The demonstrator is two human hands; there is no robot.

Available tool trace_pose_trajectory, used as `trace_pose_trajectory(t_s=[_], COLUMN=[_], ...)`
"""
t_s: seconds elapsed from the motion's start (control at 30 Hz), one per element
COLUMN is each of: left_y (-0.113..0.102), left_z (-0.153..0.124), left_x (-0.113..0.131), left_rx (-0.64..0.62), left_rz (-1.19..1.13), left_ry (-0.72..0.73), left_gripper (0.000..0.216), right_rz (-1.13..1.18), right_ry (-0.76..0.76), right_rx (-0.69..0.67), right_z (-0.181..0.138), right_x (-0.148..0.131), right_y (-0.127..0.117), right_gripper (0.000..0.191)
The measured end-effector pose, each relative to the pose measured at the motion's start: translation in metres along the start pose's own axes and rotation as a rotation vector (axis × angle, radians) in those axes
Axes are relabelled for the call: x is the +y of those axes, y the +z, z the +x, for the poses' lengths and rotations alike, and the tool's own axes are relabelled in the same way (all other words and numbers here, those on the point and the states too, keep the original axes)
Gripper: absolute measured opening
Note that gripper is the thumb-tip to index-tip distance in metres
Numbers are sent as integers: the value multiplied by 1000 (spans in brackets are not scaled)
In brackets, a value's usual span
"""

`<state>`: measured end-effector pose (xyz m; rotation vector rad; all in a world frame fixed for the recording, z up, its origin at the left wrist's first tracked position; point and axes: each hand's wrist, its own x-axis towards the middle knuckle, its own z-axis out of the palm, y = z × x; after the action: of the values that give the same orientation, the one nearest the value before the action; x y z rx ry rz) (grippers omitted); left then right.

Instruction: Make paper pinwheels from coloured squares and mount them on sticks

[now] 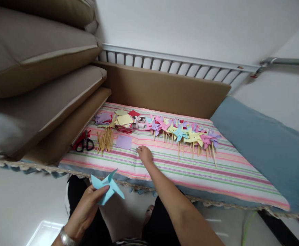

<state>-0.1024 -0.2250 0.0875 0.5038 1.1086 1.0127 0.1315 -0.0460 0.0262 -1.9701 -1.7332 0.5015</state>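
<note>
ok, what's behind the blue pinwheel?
Visible past the blue pinwheel: black trousers, floor, fringed trim. The left hand has its thumb in front; any fingers behind the paper, and whatever else it blocks, can't be seen.

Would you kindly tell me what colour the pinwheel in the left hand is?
The pinwheel is light blue, seen best in the head view.

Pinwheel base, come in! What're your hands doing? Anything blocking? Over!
Left hand: holding blue pinwheel. Right hand: pinching tiny thing, too small to name. Purple paper square nearby, apparently not blocking.
</note>
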Motion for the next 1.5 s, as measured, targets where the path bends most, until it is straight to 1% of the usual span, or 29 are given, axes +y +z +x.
trace_pose_trajectory(t_s=[0.1, 0.2, 0.37, 0.5, 0.63, 0.77, 0.87, 1.0, 1.2, 1.33, 1.43, 1.5], left_y=[-4, -5, -8, -17, -25, -35, -45, -61, -84, -95, -98, -99], left_z=[5, 10, 13, 14, 13, 11, 10, 11, 15, 17, 18, 19], left_x=[-1, 0, 4, 3, 4, 8, 8, 8, 10, 10, 11, 13], left_rx=[-5, 6, 13, 23, 27, 50, 68, 45, 56, 54, 60, 56], left_rz=[1, -15, -44, -66, -83, -94, -104, -121, -136, -154, -169, -177], left_ry=[-11, -11, -13, -16, -8, -4, -1, 28, 40, 52, 59, 71], left_gripper=[21, 20, 21, 20, 22, 21, 22, 23, 17, 18, 21, 23], right_rz=[-39, -66, -82, -84, -112, -161, -207, -276, -332, -348, -335, -311], right_ry=[-85, -192, -380, -457, -432, -380, -324, -224, -158, -122, -103, -112], right_rx=[29, 17, -45, -112, -188, -271, -317, -349, -327, -316, -292, -262], right_z=[8, 16, 18, 12, 11, 19, 28, 40, 55, 66, 74, 80], right_x=[-12, -28, -62, -94, -128, -162, -186, -211, -226, -232, -234, -233], right_y=[6, 12, 24, 37, 55, 73, 85, 100, 118, 129, 130, 125], right_gripper=[23, 21, 23, 23, 23, 25, 28, 28, 29, 30, 30, 30])
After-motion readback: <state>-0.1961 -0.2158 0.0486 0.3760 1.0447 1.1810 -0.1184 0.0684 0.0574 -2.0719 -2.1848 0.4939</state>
